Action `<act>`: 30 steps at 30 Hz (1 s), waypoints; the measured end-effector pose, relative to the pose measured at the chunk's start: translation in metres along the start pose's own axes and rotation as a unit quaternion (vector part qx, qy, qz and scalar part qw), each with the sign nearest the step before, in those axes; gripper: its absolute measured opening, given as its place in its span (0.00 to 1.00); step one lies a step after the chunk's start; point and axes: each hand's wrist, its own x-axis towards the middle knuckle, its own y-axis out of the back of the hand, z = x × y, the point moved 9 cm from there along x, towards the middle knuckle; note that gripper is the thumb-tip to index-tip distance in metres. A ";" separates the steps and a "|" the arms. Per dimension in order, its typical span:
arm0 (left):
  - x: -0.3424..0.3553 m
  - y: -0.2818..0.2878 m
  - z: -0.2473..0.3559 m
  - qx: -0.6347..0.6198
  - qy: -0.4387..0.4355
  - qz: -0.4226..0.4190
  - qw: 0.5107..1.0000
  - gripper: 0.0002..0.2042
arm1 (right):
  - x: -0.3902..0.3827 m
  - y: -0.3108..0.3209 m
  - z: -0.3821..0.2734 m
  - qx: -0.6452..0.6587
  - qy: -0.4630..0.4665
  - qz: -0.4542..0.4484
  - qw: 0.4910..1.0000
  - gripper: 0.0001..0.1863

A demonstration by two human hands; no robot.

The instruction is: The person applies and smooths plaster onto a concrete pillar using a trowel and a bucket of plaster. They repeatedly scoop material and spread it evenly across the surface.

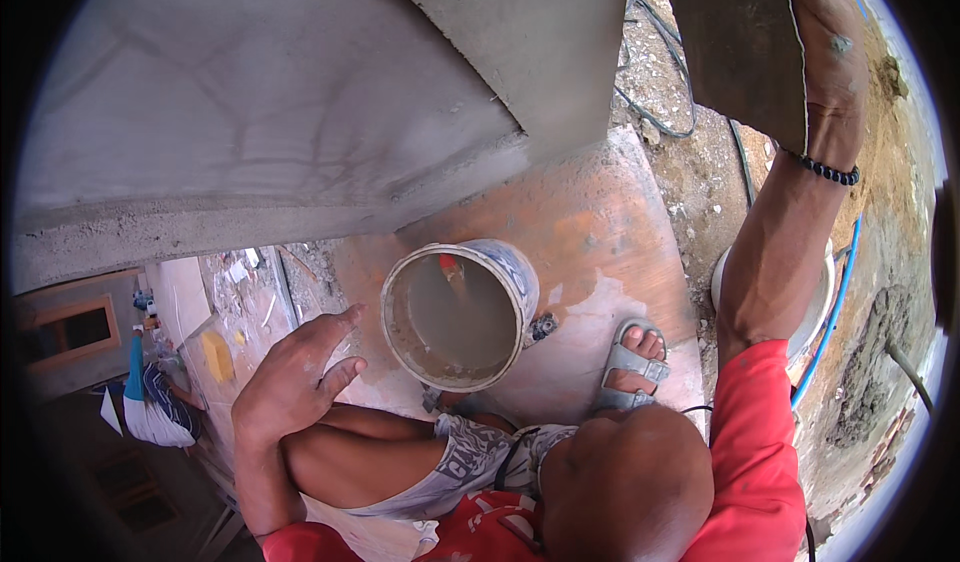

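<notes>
My left hand (300,372) is raised over my bent knee, its fingers stretched out and apart, holding nothing. It is just left of a white bucket (516,277) of murky grey liquid, in which a brush with a red end (449,264) stands partly sunk. At the upper right my right hand (828,32) reaches far forward behind a dark rectangular flat trowel (740,52) and grips it. Most of those fingers and the trowel's handle are hidden. A smooth grey plastered surface (270,92) fills the upper left, with a lighter grey face (540,42) beside the trowel.
My sandalled foot (635,367) rests on the stained floor (600,222) right of the bucket. Dark cables (665,42) cross gravel beyond. A second white bucket (823,302) and a blue hose (832,327) lie past my right arm. Another person (165,402) and a yellow block (216,356) are at left.
</notes>
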 end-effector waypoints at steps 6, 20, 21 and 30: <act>-0.009 -0.005 -0.011 0.008 0.047 -0.026 0.999 0.28 | -0.095 0.076 0.095 -0.041 0.118 0.342 0.931 0.24; -0.002 -0.013 -0.018 0.005 0.076 -0.043 0.996 0.28 | -0.109 -0.041 0.172 -0.233 0.030 0.214 0.948 0.30; -0.002 -0.013 -0.022 0.003 0.078 -0.038 0.996 0.28 | -0.115 -0.046 0.177 -0.225 0.019 0.192 0.955 0.30; 0.002 -0.019 -0.029 -0.008 0.098 -0.046 0.994 0.27 | -0.094 -0.016 0.125 -0.230 0.127 0.279 0.923 0.28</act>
